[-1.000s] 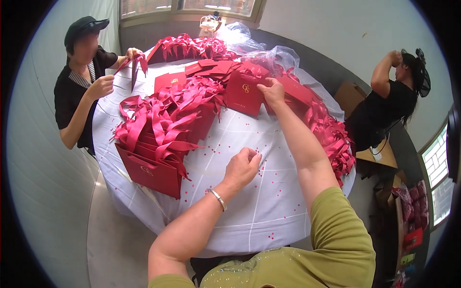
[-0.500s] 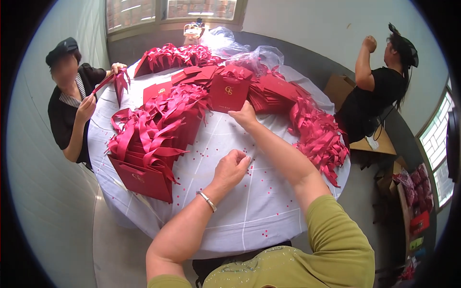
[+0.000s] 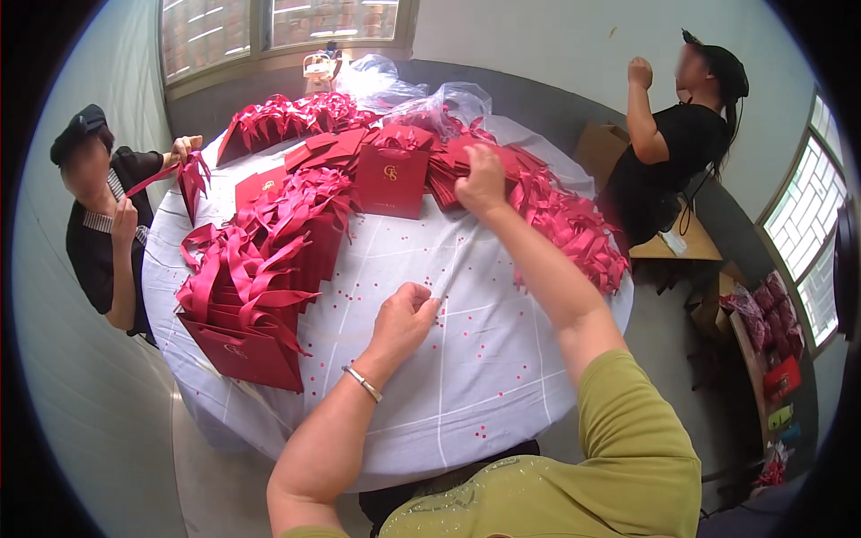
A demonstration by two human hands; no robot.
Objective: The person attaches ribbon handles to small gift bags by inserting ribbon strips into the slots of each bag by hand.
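Note:
A red paper gift bag (image 3: 392, 182) with a gold emblem stands upright on the far middle of the table. To its right my right hand (image 3: 482, 182) hovers, fingers apart and nothing seen in them, in front of a pile of flat red bags (image 3: 525, 163). My left hand (image 3: 404, 325), a silver bangle on its wrist, is held over the near middle of the cloth. Its thumb and fingers are curled together, and whatever they may hold is hidden. Left of it runs a row of upright red bags (image 3: 242, 354) with pink-red ribbon handles (image 3: 260, 251).
More ribboned bags (image 3: 574, 229) line the right edge of the round table's white cloth (image 3: 395, 430). Clear plastic wrap (image 3: 457, 103) lies at the back. One co-worker (image 3: 103, 215) handles a ribboned bag at left; another (image 3: 686, 134) stands at right. Small red dots speckle the cloth.
My right hand has left the lower edge of the standing bag and moved right, toward the flat bags. The left hand stays much the same. The whole view has shifted slightly.

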